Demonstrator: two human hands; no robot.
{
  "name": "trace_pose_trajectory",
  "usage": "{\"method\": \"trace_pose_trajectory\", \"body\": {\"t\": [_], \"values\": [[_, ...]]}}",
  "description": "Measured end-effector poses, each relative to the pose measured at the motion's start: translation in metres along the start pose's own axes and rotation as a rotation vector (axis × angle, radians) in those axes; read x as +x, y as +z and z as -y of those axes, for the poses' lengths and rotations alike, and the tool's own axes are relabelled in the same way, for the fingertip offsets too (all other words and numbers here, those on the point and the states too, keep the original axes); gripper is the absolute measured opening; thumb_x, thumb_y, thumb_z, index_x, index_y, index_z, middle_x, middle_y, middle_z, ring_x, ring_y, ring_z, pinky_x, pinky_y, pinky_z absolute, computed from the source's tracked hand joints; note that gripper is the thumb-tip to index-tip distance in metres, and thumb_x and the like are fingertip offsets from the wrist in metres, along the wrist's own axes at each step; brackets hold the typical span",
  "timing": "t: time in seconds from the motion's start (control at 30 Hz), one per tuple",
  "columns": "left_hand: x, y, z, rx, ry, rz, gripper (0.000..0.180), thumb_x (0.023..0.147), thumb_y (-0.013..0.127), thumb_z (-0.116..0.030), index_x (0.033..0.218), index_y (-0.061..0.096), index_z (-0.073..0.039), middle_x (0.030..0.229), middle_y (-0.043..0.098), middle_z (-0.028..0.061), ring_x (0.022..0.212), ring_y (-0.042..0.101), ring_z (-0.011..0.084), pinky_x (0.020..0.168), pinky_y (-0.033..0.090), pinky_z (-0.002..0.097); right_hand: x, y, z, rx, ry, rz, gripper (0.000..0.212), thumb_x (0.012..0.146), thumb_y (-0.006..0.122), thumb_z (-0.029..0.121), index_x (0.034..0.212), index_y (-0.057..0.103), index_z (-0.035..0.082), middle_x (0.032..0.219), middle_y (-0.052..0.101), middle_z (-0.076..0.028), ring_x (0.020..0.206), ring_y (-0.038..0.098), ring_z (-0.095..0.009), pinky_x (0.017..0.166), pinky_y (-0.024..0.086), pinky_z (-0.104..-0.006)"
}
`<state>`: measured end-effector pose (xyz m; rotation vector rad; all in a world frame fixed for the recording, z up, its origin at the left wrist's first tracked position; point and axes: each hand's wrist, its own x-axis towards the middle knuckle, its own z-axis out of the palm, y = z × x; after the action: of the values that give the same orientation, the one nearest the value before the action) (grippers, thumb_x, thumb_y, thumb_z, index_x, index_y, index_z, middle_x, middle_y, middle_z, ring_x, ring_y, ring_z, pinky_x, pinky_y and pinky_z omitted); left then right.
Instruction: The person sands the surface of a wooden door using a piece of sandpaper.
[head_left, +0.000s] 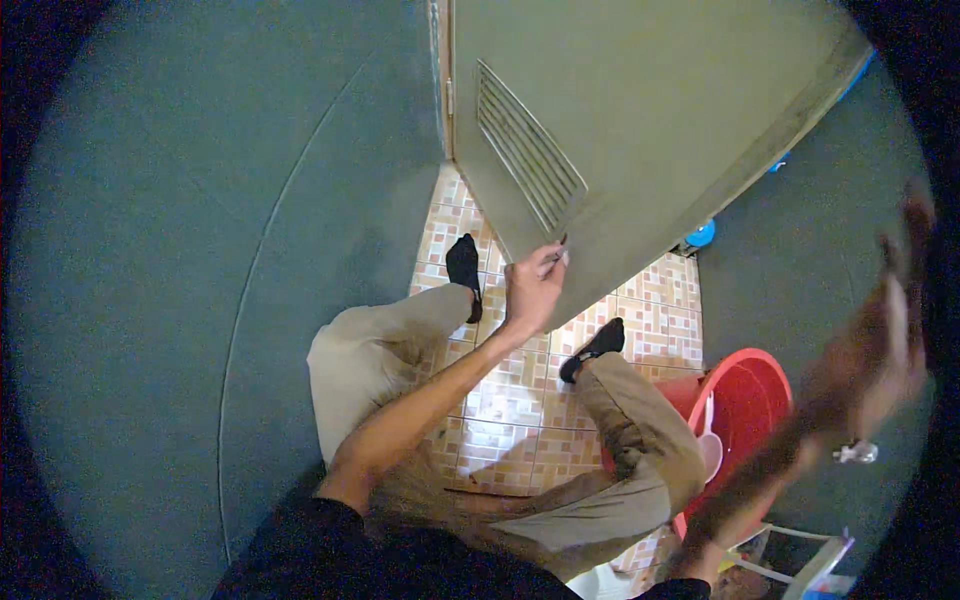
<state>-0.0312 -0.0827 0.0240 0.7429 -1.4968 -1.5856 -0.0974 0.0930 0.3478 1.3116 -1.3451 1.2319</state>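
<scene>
My left hand (536,290) is in the middle, its fingers pinched together just under the slatted vent (530,145) of a green-grey door (640,120). A small dark tip shows at the fingertips, too small to name. My right hand (875,350) is raised at the far right, in front of the grey-green wall. Motion smears its fingers, so whether it holds anything cannot be made out.
A red bucket (755,375) with a pale pink dipper (709,450) stands beside my right leg. Behind it a metal tap (856,453) juts from the wall. A white rack (815,570) is at lower right. A blue round object (701,233) sits past the door's edge. Small patterned tiles (500,400) cover the floor.
</scene>
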Motion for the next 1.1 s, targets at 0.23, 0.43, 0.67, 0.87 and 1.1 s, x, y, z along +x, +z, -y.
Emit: {"method": "trace_pose_trajectory", "body": {"t": [0.23,0.43,0.67,0.87,1.1], "values": [[0.000,-0.003,0.005,0.079,0.040,-0.001,0.025,0.095,0.064,-0.003,0.116,0.065,0.010,0.108,0.075,0.0208,0.103,0.074,0.0262,0.088,0.060,0.0331,-0.145,0.067,-0.076,0.370,0.852,0.455,0.055,0.099,0.066,0.023,0.144,0.048,-0.004,0.138,0.060,-0.018,0.129,0.056,-0.027,0.113,0.040,-0.0384],[0.001,-0.013,0.001,0.227,0.045,0.029,0.025,0.095,0.065,-0.003,0.118,0.065,0.008,0.111,0.073,0.0235,0.106,0.073,0.0291,0.089,0.061,0.0354,-0.174,0.086,-0.068,0.452,0.922,0.468,0.040,0.097,0.069,0.013,0.131,0.058,-0.005,0.120,0.069,-0.017,0.110,0.067,-0.024,0.098,0.053,-0.0366],[0.006,-0.013,-0.003,0.246,0.287,-0.084,0.019,0.093,0.065,-0.001,0.111,0.065,0.004,0.114,0.073,0.0242,0.108,0.072,0.0363,0.091,0.057,0.0406,-0.174,0.083,-0.056,0.342,0.880,0.520,0.033,0.094,0.073,0.010,0.121,0.062,-0.005,0.107,0.075,-0.016,0.101,0.072,-0.021,0.093,0.055,-0.0364],[-0.010,-0.013,-0.008,0.212,0.427,-0.126,0.025,0.093,0.065,-0.001,0.118,0.064,0.002,0.125,0.070,0.0218,0.118,0.067,0.0359,0.100,0.051,0.0415,-0.174,0.088,-0.028,0.351,0.785,0.547,0.036,0.090,0.076,0.007,0.120,0.062,-0.006,0.107,0.075,-0.018,0.102,0.073,-0.024,0.091,0.057,-0.0354],[-0.031,-0.016,-0.008,0.245,0.392,-0.051,0.049,0.102,0.055,-0.011,0.148,0.047,0.005,0.145,0.056,0.0250,0.136,0.054,0.0371,0.114,0.040,0.0432,-0.174,0.091,-0.014,0.329,0.650,0.559,0.040,0.087,0.078,0.008,0.121,0.062,-0.006,0.104,0.076,-0.021,0.100,0.075,-0.029,0.091,0.058,-0.0378]]}}
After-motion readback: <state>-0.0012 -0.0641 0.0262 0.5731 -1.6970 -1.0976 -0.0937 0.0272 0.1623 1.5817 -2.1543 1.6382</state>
